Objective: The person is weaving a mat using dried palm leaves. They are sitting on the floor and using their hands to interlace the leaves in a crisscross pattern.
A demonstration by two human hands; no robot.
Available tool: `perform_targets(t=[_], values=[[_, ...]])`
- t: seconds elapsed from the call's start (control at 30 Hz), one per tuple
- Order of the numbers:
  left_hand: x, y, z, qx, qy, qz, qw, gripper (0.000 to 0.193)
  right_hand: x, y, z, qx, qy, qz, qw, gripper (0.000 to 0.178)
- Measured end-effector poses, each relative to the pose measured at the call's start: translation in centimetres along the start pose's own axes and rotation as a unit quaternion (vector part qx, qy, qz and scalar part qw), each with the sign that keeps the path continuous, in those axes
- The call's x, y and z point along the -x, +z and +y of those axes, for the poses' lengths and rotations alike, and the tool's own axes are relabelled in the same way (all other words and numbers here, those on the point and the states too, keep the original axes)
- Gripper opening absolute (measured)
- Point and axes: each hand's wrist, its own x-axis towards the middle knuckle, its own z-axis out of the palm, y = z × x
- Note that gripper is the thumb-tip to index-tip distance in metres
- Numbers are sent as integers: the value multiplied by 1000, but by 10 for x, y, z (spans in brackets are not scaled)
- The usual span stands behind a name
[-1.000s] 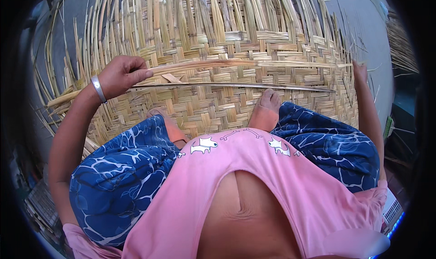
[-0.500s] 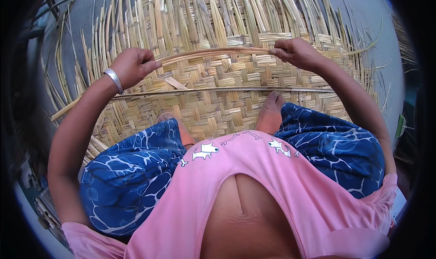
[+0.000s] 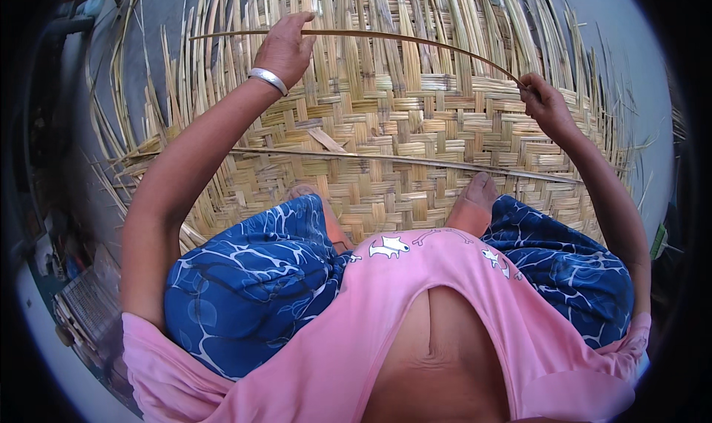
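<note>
A long, thin brown bamboo strip (image 3: 415, 40) arches above the far part of a partly woven mat (image 3: 404, 126). My right hand (image 3: 547, 106) is closed around the strip's right end. My left hand (image 3: 285, 51), with a silver bangle at the wrist, has the strip between thumb and fingers; the fingers are fairly straight. Beyond this hand, the strip's free end sticks out to the left. Below both hands, the mat shows a tight checked weave, and its pale strips fan out loose at the far side.
A long, narrow slat (image 3: 415, 158) lies across the mat in front of my feet (image 3: 475, 197), which rest on it. A short loose piece (image 3: 326, 140) lies by the slat. Ragged strip ends stick out at both sides over the grey floor (image 3: 615, 60). Assorted items stand at the far left.
My left hand has moved away from me and to the right, its fingers straighter, with strip now sticking out past it. My right hand has shifted right, and the strip is raised.
</note>
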Motion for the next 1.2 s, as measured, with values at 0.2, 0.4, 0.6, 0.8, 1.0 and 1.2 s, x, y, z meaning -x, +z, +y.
perform_targets(t=[0.2,0.4,0.6,0.8,1.0,1.2], values=[[-8,17,-2,-81,68,140,984,53,-9,5,8,-150,103,7,983,9],[-1,40,-29,132,-174,-20,976,37,-44,15,-18,-260,161,39,951,14],[-29,30,-24,65,-235,-123,962,35,-81,34,-77,-269,131,-5,954,17],[-46,22,-35,116,-262,-181,941,42,-104,52,-128,-186,130,-128,965,28],[-39,7,-21,380,-337,-129,852,31,-125,62,-144,-140,114,-152,972,37],[-45,9,-28,327,-321,-189,869,34,-134,69,-151,-129,142,-110,975,32]])
